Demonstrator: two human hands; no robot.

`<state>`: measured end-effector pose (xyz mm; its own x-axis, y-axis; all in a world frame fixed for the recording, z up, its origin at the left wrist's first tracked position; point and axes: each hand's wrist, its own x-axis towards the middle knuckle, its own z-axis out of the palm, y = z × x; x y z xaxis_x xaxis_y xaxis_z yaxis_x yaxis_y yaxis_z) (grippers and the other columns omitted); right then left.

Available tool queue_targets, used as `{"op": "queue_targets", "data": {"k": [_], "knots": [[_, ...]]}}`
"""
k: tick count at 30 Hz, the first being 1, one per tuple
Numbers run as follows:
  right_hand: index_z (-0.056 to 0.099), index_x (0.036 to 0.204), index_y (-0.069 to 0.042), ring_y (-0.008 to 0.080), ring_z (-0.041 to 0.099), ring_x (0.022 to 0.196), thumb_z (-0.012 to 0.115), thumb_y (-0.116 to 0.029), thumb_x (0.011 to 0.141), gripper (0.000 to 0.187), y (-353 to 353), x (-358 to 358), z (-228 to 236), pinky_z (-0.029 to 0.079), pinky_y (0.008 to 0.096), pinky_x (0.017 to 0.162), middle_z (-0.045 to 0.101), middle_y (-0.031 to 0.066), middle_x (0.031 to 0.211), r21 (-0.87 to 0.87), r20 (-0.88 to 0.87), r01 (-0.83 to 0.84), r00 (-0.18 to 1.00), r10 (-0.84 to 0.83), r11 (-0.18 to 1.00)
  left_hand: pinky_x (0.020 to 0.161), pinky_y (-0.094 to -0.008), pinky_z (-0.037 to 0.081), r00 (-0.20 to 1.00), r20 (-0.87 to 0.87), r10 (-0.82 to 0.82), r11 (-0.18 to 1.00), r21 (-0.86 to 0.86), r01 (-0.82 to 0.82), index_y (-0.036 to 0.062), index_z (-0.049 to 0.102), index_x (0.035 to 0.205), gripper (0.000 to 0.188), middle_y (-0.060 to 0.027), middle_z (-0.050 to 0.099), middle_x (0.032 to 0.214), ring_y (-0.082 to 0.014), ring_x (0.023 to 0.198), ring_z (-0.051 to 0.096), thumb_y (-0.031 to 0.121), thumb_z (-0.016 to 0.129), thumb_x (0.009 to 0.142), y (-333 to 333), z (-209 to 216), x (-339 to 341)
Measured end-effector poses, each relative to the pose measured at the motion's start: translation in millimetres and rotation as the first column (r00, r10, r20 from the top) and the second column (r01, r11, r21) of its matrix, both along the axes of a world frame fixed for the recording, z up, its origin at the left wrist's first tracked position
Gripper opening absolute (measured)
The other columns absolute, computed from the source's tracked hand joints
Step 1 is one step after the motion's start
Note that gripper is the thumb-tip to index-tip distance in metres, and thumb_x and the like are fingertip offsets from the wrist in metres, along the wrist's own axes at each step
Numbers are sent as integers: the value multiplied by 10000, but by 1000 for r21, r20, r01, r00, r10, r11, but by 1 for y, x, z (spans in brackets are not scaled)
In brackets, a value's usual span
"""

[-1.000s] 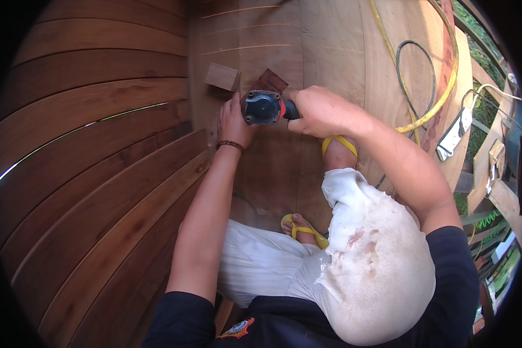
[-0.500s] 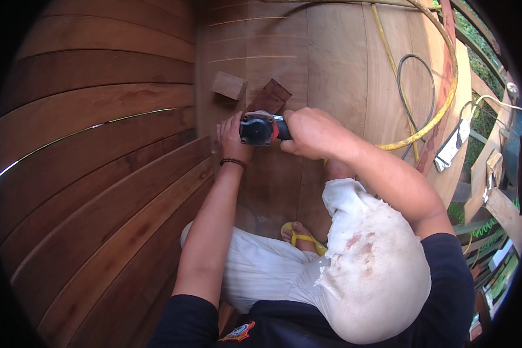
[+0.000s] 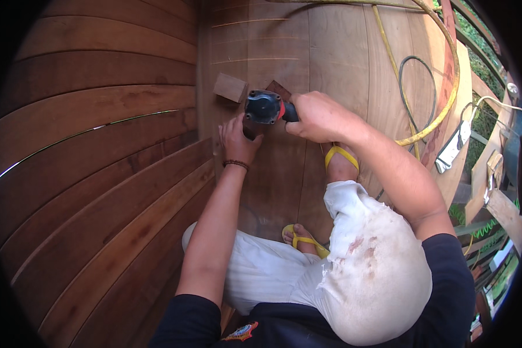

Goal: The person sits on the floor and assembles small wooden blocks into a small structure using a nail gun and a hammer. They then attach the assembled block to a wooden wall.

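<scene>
Head view, from left to right: first, reddish plank wall [image 3: 98, 101]; then, on the board floor [image 3: 336, 64], a pale wood block [image 3: 229, 87], rigid and probably light, easy to take by two opposite sides. Just below it, left hand [image 3: 239, 141], with thumb parted from fingers around a dark gap (cannot tell whether holding something there). Next, black-and-red handheld power tool [image 3: 263, 108], over the floor, partly covering a reddish-brown wood block [image 3: 279, 89]. Judging from the look, stiff, dense, rather heavy at the capped end, perhaps slippery on the smooth casing; best to take by the black handle [image 3: 291, 112]. Around this handle, right hand [image 3: 319, 118], with fingers curled firmly. Farther right, yellow hose [image 3: 457, 66], presumably flexible, and white power strip [image 3: 448, 156].
</scene>
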<state>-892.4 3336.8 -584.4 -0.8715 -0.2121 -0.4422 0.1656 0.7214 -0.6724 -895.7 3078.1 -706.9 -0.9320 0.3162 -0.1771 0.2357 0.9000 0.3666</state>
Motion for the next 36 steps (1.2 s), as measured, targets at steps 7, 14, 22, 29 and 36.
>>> {"op": "queue_targets", "data": {"k": [7,14,22,29,36], "knots": [[671,958,71,439,677,920,681,-227,785,345,9,-1,11,546,488,814,688,292,907,12,70,67,995,-68,998,1158,-530,316,998,-57,-2,999,47,4,63,561,1331,779,-133,604,1276,-327,1246,543,250,891,651,1,0,3],[651,1017,59,451,675,889,662,-196,766,358,24,12,13,543,502,790,683,292,902,-124,9,182,983,-182,976,1186,-552,289,1000,-5,-8,999,-37,7,107,422,1465,943,-130,541,1372,-329,1315,490,263,889,661,7,3,5],[594,1232,-5,424,666,957,671,-233,761,529,68,45,-9,533,509,855,673,245,995,268,-279,308,932,-233,913,1204,-567,235,998,58,0,1000,-4,0,153,379,1520,932,-140,538,1357,-335,1307,498,256,845,720,15,19,4],[489,1450,-26,304,580,971,721,-216,782,732,105,74,-92,454,423,847,576,136,999,578,-426,239,904,39,780,981,-437,496,986,152,63,935,338,-111,111,675,1271,554,-149,648,1152,-321,1090,638,314,805,773,12,52,-4],[506,1410,-34,355,536,1146,822,-287,693,824,66,79,-64,427,478,993,541,179,1218,307,-581,233,814,-12,923,848,-299,525,880,472,44,888,386,-251,87,747,1145,313,-86,705,1008,-162,926,660,294,728,910,7,83,-19]]}}
